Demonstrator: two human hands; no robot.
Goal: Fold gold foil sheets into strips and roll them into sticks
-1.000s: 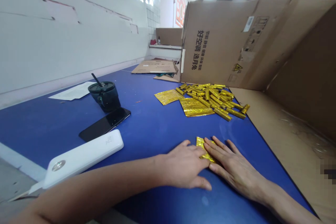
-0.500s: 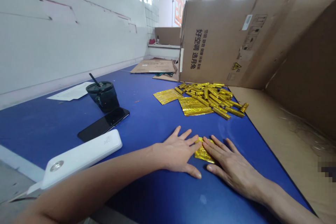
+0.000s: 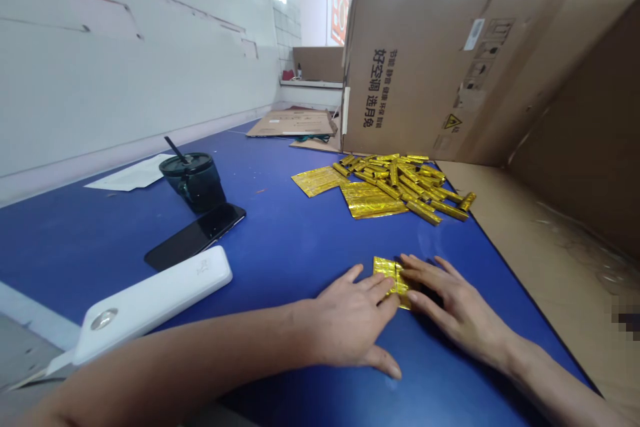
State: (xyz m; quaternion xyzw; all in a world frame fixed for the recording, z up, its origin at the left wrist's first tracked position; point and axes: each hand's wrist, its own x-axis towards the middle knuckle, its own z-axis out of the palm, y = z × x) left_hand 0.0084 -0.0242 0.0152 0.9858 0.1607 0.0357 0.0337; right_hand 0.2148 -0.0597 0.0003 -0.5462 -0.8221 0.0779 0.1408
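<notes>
A small gold foil sheet [image 3: 385, 267] lies on the blue table [image 3: 280, 233] between my two hands. My left hand [image 3: 353, 317] rests over its near left part, fingertips pressed on the foil and thumb stretched out to the side. At the foil's right edge is my right hand [image 3: 450, 300], its fingers apart and curved, the tips touching that edge. A dark crease or line runs through the foil near the right fingertips. Beyond the hands lie a larger flat gold sheet [image 3: 373, 201], another flat gold sheet [image 3: 317, 181] and a heap of rolled gold foil tubes [image 3: 420, 187].
On the left are a dark cup with a straw [image 3: 195, 180], a black phone [image 3: 197, 237], a white elongated device [image 3: 155, 297] and white paper [image 3: 127, 173]. A big cardboard box [image 3: 420, 80] stands behind the heap. Flat cardboard [image 3: 293, 124] lies at the back.
My left hand has drawn nearer to me, its fingers closer together on the foil. The right hand has shifted slightly right and its fingers have curved at the foil's edge.
</notes>
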